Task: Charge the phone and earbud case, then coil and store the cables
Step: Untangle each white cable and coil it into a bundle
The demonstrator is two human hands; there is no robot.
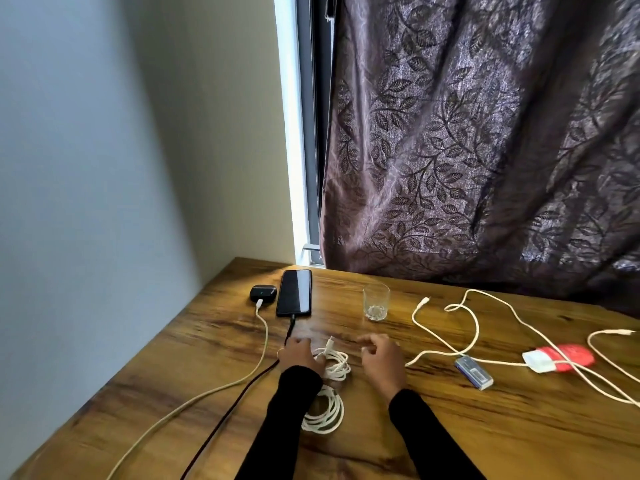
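A black phone lies at the far left of the wooden table with a dark cable plugged into its near end. Beside it sits a black earbud case with a white cable plugged in. My left hand rests on a coiled white cable and holds its left side. A second white coil lies just nearer, partly under my left sleeve. My right hand hovers to the right of the coil, fingers curled and holding nothing.
An empty glass stands behind my hands. To the right lie loose white cables, a blue-grey adapter and a red-and-white charger. A dark patterned curtain hangs behind the table; a wall is at the left.
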